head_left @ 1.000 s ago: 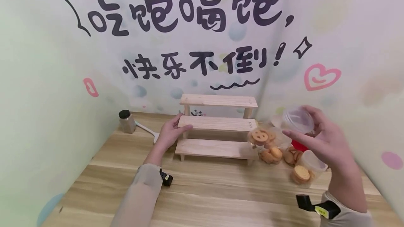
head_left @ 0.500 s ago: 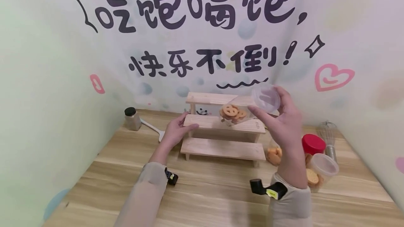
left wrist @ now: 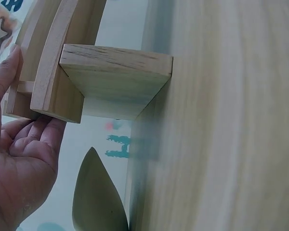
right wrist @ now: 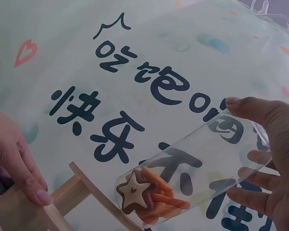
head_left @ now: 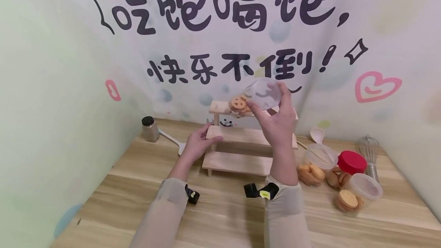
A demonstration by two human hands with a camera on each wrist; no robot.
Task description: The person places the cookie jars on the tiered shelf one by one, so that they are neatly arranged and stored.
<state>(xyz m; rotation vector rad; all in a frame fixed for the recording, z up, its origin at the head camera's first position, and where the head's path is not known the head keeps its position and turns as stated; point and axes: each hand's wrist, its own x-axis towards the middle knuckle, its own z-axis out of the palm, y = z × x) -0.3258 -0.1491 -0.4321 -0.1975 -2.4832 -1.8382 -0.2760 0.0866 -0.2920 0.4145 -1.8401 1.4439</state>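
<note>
My right hand (head_left: 280, 127) grips a clear plastic jar (right wrist: 202, 159) near its pale translucent lid (head_left: 267, 94). The jar is tilted, with brown cookies (head_left: 237, 103) gathered at its lower end, which overlaps the top tier in the head view. In the right wrist view a star-shaped cookie (right wrist: 136, 192) shows through the bottom. My left hand (head_left: 198, 144) holds the left end of the middle tier of a three-tier wooden stand (head_left: 237, 135). Its thumb lies on top and its fingers are underneath, as the left wrist view shows.
Right of the stand are a cookie jar (head_left: 311, 173), a red-lidded jar (head_left: 352, 162), another cookie jar (head_left: 348, 201), a whisk (head_left: 372, 169) and a pale spoon (head_left: 317, 135). On the left stand a black-capped bottle (head_left: 150, 131) and a white spatula (head_left: 170, 137). A printed cloth hangs behind.
My right hand has carried the cookie jar from the group at the right, leftward and up, to the top tier. My left hand has stayed on the stand.
</note>
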